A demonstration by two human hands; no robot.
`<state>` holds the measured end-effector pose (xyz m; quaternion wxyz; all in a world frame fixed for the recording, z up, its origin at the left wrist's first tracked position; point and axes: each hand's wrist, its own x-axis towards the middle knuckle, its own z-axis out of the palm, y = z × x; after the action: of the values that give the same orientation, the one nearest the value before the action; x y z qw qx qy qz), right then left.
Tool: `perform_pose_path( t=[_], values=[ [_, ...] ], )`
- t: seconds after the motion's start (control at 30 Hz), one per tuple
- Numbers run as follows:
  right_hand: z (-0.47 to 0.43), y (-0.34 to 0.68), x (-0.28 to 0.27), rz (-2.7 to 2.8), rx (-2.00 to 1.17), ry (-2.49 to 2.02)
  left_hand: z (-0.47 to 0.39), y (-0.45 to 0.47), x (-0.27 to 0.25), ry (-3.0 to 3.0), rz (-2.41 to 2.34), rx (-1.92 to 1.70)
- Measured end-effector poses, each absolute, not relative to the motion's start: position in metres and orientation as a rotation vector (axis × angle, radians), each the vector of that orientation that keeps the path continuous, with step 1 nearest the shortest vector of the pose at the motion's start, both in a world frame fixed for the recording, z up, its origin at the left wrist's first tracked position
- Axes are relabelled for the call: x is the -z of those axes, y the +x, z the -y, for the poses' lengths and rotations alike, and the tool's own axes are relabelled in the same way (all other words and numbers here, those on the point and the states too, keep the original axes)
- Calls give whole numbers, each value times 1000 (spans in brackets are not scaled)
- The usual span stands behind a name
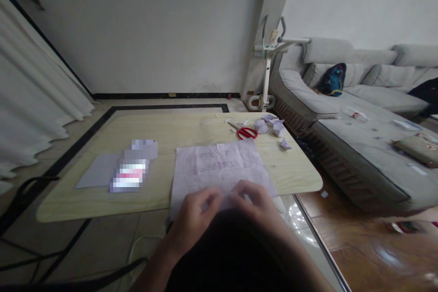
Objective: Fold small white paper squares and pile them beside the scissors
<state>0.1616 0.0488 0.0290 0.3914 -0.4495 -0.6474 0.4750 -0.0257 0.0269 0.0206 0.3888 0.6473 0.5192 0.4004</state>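
Observation:
A large creased sheet of paper [222,159] with printed or written lines lies on the near middle of the table, its near part reaching past the table's edge. My left hand [198,210] is at the sheet's near edge, its fingers curled and pinching the paper. Close beside it, my right hand [255,200] pinches the same edge with bent fingers. Both hands are a little blurred, and the fingertips are partly hidden. Beyond the sheet lie red-handled scissors [247,133]. Several folded paper pieces [261,126] sit at their right.
On the left of the wooden-topped table [164,127] lie a plain white sheet [96,171] and a pixelated item [128,175]. Small paper scraps are near the scissors. A grey sofa [362,164] with a blue backpack [333,80] stands to the right, a white curtain [30,86] to the left.

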Motion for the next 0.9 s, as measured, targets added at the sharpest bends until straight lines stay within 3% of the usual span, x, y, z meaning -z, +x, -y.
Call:
perform_pose_path(
  t=[0.2, 0.4, 0.6, 0.9],
  values=[
    [-43, 143, -23, 1157, -1414, -1091, -24, -13, -18, 1372, -1367, -1168],
    [-40, 145, -30, 1560, -1417, -1062, -25, -13, -20, 1285, -1423, -1325],
    [-36, 147, -29, 1670, -1473, -983, -23, -14, -15, 1383, -1426, -1240],
    [-36, 144, -28, 1298, -1630, -990, -17, -12, -9, 1425, -1293, -1031]
  ],
)
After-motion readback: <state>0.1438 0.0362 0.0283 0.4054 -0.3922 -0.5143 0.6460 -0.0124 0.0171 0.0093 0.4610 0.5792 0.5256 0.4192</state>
